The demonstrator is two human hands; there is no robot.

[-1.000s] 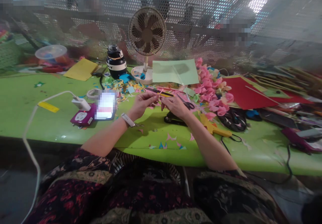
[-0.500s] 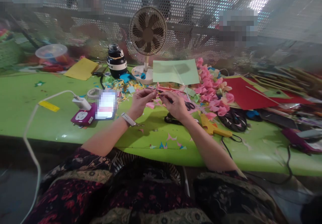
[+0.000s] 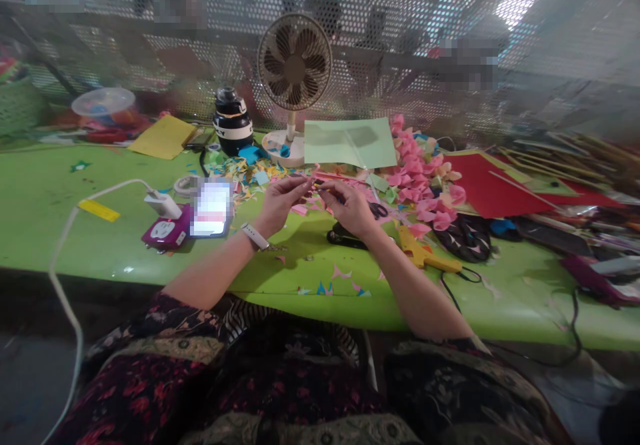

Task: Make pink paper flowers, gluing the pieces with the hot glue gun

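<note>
My left hand point(image 3: 281, 203) is closed in a pinch over the table, its thumb and fingertips together at a small pink paper piece point(image 3: 317, 167). Facing it, my right hand point(image 3: 350, 210) is closed on a thin, dark and yellow, pencil-like stick point(image 3: 319, 183). The fingertips of both hands nearly meet, and the paper is partly hidden by them. Below my right wrist lies a black stapler-like tool point(image 3: 345, 237). Black-handled scissors point(image 3: 379, 210) rest just right of that hand. Pink, yellow and blue paper scraps point(image 3: 245, 181) lie around and behind the hands.
Left of my forearm are a lit phone point(image 3: 210, 211) and a purple adapter point(image 3: 165, 231) with a white charger and cable. A bottle point(image 3: 233, 125) and a fan point(image 3: 294, 65) stand behind. Rightward are pink paper petals point(image 3: 420, 178), a yellow glue gun point(image 3: 430, 258) and red paper point(image 3: 490, 181).
The pink paper piece now shows above the fingertips, and yellow shows on the stick between the hands. The fingers have shifted slightly; the arms stay in place.
</note>
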